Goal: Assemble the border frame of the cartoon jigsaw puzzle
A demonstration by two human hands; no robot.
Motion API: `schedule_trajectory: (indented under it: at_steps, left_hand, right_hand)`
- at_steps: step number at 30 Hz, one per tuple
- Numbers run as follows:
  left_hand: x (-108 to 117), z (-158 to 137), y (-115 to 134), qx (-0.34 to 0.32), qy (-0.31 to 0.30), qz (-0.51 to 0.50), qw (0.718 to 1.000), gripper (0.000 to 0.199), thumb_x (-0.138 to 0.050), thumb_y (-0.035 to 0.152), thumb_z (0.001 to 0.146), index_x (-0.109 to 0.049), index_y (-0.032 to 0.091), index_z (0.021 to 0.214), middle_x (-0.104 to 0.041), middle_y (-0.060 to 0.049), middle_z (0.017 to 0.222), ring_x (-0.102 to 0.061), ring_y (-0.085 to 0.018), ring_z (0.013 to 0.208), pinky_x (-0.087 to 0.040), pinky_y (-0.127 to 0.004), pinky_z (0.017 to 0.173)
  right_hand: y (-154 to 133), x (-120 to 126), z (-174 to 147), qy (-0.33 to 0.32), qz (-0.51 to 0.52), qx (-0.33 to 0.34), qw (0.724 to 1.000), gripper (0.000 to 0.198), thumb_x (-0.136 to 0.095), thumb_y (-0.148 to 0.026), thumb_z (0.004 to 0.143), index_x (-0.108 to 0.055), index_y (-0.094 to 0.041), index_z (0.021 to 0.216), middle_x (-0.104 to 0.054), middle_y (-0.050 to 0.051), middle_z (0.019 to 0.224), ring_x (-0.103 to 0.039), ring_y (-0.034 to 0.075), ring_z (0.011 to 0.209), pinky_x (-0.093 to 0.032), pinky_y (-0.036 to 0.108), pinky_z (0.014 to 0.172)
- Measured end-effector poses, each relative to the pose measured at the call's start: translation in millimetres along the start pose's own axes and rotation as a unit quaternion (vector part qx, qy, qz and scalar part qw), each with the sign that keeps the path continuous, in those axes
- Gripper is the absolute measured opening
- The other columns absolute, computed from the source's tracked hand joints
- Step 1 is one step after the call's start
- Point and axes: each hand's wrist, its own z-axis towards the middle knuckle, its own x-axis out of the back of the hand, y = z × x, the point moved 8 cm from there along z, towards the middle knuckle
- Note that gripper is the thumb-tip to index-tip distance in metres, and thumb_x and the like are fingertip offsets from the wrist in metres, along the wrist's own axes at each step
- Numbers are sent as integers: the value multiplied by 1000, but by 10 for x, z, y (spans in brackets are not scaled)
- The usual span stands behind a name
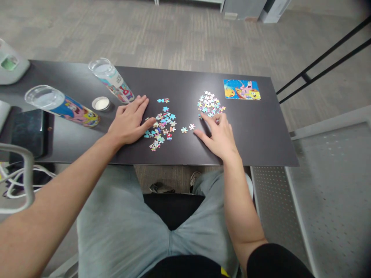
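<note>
My left hand (130, 120) lies flat on the dark table, fingers spread, its thumb at the edge of a loose pile of jigsaw pieces (162, 125). Beyond that pile sits a small joined strip of pieces (163, 100). My right hand (217, 133) rests beside a second pile of pieces (209, 102), its thumb and index finger apart. The index fingertip touches or nearly touches a piece at that pile's near edge. Between the hands lie two single pieces, a pale pink one (191, 126) and a greenish one (184, 130).
A bright cartoon picture card (242, 89) lies at the table's (261, 135) far right. To the left are two clear cylinders with cartoon prints, one nearer (62, 106) and one farther (111, 80), and a round lid (101, 103). A dark device (29, 131) and white cables (20, 181) are far left.
</note>
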Motion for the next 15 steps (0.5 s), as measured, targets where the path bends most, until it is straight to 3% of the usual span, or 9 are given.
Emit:
schedule_trajectory:
  at_steps: [3, 8, 15]
  left_hand:
    - [-4, 3, 4, -3, -1, 1, 1000, 127, -15, 94, 121, -38, 3, 208, -30, -27, 216, -27, -48, 204, -26, -66, 160]
    - [3, 4, 26, 2, 5, 6, 1000, 127, -14, 92, 121, -40, 1, 206, -31, -28, 216, -29, -48, 204, -27, -65, 160]
    - [12, 5, 40, 1, 7, -2, 1000, 128, -16, 93, 121, -40, 1, 207, -30, -28, 216, -29, -49, 204, -26, -66, 161]
  right_hand:
    - [26, 37, -41, -11, 27, 10, 1000, 65, -84, -60, 122, -83, -37, 182, -71, 21, 151, -74, 45, 142, -67, 68, 127]
    - [-34, 102, -105, -45, 57, 46, 996, 43, -85, -55, 123, -97, -43, 162, -68, 18, 146, -73, 44, 145, -65, 67, 124]
    - [-39, 58, -122, -72, 29, 38, 996, 50, -89, -56, 118, -95, -41, 166, -72, 19, 149, -76, 44, 139, -63, 69, 126]
